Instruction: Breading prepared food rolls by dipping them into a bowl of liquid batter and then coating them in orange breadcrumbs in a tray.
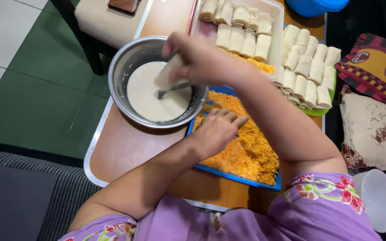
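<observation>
The right hand (197,60) reaches across to the upper middle of the frame, fingers curled closed around a pale rolled pastry (168,72), holding it tilted over the steel bowl (121,67) so its lower end sits at the surface of the creamy white batter (150,96). A spoon (171,90) lies in the batter just beneath that hand, its handle running up toward the fingers; whether the fingers touch it I cannot tell. The left hand (217,129) is at the centre of the frame, loosely open with the fingers bent, palm down and resting on the orange breadcrumbs (246,151) that fill the blue tray (228,175), right beside the bowl's rim; it grips nothing. At the top of the frame a white rectangular tray (277,27) holds rows of the same pale rolls, and to its right, in the upper right, more rolls are stacked on a green plate (320,110). All of it stands on a brown tabletop (126,147) with a pale edge. Patterned cushions (374,102) lie along the right edge of the frame, and green floor shows at the left.
</observation>
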